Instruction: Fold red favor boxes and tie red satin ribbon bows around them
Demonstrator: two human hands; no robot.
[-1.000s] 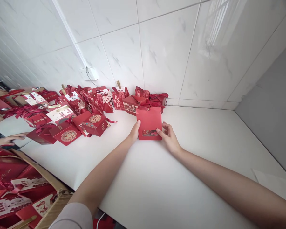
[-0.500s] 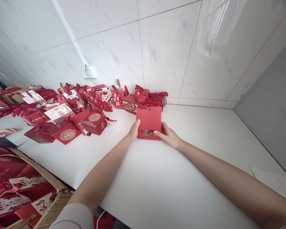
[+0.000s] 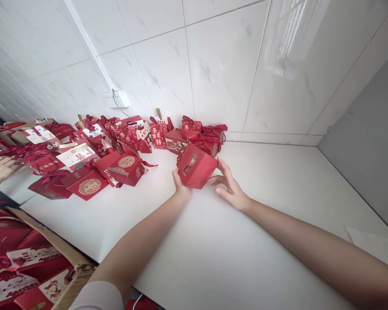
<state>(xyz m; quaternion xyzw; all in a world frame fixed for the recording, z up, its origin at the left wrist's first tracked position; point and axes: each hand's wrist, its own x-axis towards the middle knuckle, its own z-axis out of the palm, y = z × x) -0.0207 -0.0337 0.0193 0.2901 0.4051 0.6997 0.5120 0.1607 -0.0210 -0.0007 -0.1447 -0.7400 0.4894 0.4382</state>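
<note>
A red gift box (image 3: 198, 167) with a small clear window is tilted over the white table, its base toward me. My left hand (image 3: 181, 183) grips it at the left and lower edge, thumb on its side and the other fingers mostly hidden behind it. At the box's right corner is my right hand (image 3: 230, 186), fingers apart and curved, a fingertip at or very near the corner. Just behind stand more red boxes with ribbons (image 3: 210, 144), close to the held one.
Many red gift boxes (image 3: 126, 165) crowd the table (image 3: 194, 241) along the tiled wall (image 3: 223, 77). A cardboard carton (image 3: 74, 254) full of red boxes stands at lower left. Another person's hand (image 3: 1, 172) is at the far left. A socket (image 3: 115, 99) sits on the wall.
The box has tipped and turned from upright, so its window now faces up and left. My right hand has loosened from it. The other person's hand has risen at the left.
</note>
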